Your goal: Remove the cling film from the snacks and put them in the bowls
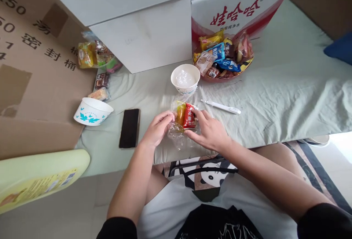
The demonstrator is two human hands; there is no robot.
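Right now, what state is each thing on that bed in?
Snack packet: held in both hands.
Left hand: gripping packet.
Right hand: gripping packet.
Paper bowl: upright, clear wrappers inside.
Butterfly bowl: tipped.
Phone: screen dark.
Snack basket: full.
White pen: lying flat.

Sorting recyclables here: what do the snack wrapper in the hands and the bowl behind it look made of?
Snack wrapper: thin clear plastic film, glossy and crinkled, with a red and yellow print. Bowl: probably paper, matte white with a rolled rim; the clear stuff inside looks like plastic film.

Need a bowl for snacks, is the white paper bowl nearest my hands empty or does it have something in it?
Not empty: the white paper bowl stands upright with crumpled clear plastic inside.
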